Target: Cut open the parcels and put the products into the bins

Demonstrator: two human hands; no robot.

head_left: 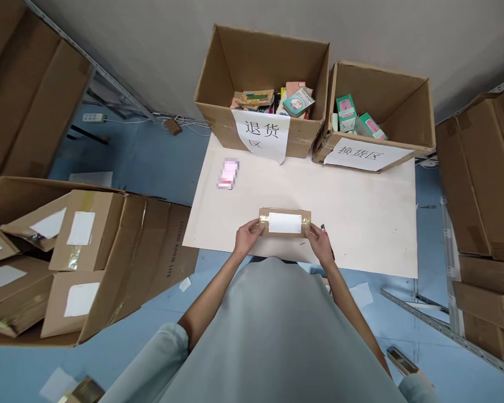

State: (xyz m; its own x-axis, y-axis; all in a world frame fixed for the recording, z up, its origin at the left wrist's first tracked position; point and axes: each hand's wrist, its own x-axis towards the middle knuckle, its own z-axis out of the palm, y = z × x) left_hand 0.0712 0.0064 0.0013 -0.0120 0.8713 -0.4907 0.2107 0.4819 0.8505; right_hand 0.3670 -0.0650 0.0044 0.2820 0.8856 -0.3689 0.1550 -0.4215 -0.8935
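Note:
Between my two hands is a small brown cardboard box [285, 222] with a blank-looking white label and clear tape at both ends. My left hand [247, 237] grips its left end, thumb on the front. On the opposite end, my right hand [320, 244] closes round the corner. A red and black tool, perhaps a box cutter [332, 253], shows beside my right hand; most of it is hidden. The box is at the near edge of the white table [369, 224]. Farther back on the left lies a pixelated pink item [228, 173].
Two open cartons stand at the back: one [218, 124] with books and notebooks, another [407, 146] with small green boxes. Both carry handwritten paper signs. To my left, a large carton [151, 246] holds several labelled parcels. Stacked boxes [472, 168] and metal framing [453, 336] flank the right.

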